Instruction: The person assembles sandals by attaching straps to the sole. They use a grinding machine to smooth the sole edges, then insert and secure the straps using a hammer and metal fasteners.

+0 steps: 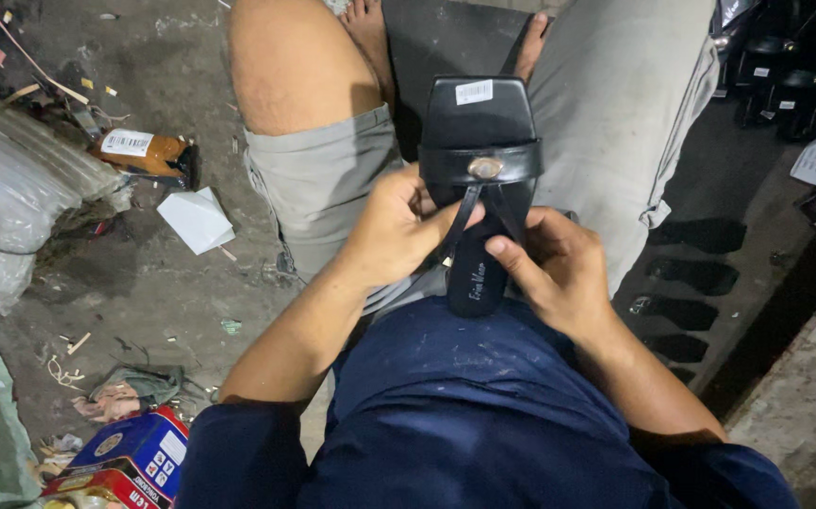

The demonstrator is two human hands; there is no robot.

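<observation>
Black sandal (478,179), glossy faux leather, resting on the lap between both grips. Left hand (394,226) pinching thin straps (469,212), right hand (554,269) pressed around the heel end. Probably light, stiff sole, floppy slippery straps; best held by the sole edges just below the buckle band (481,162).

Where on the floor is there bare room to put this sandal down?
Both hands, left hand and right hand, hold the black sandal over the lap. Bare concrete lies between the white paper and the blue box. The right side is crowded with black soles.
</observation>
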